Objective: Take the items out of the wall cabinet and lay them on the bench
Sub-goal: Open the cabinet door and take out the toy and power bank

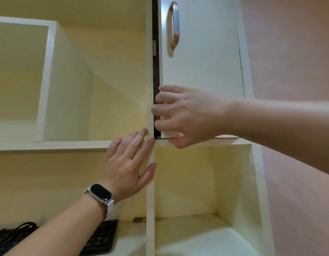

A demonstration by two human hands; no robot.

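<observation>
While the keyboard (pixel 102 237) lies low at seven o'clock, the left hand (pixel 126 163) rests flat, fingers straight, on the divider (pixel 150 200) at centre. Just beyond, at three o'clock, the right hand (pixel 187 115) curls round the lower corner of the door (pixel 200 67), which stands barely ajar. It looks stiff and light to swing; the handle (pixel 174 24) at twelve would give a surer hold. The items are behind it, unseen.
</observation>
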